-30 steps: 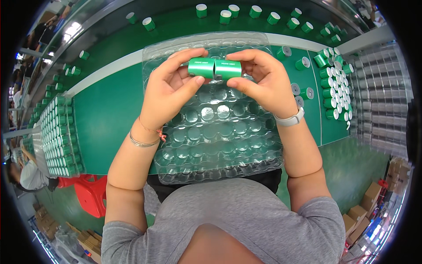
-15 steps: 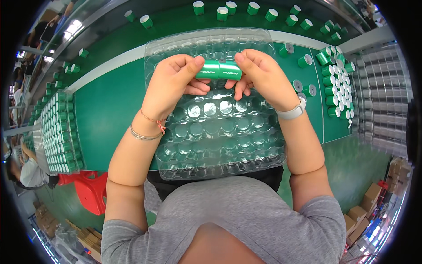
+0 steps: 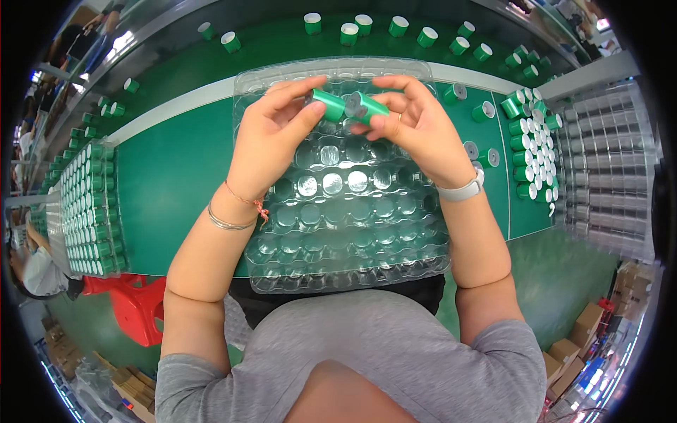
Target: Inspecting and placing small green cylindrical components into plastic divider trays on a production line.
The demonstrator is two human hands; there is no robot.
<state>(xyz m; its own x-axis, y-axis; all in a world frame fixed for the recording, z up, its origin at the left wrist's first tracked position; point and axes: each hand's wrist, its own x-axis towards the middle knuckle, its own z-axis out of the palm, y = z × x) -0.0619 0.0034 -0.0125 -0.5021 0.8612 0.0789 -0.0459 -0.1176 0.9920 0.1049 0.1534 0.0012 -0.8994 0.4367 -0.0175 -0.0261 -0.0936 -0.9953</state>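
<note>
2 green caps are held above a clear tray (image 3: 338, 233) on the green table (image 3: 176, 176). The left cap (image 3: 328, 104) is pinched between the thumb and fingers of the left hand (image 3: 271, 144). The right cap (image 3: 368, 107) is gripped by the fingers of the right hand (image 3: 419, 134), and its open end is tilted toward the left cap. The 2 caps are just beside each other. More caps (image 3: 532, 137) are seen right of the right fingers, and a filled tray (image 3: 88, 211) lies far left.
</note>
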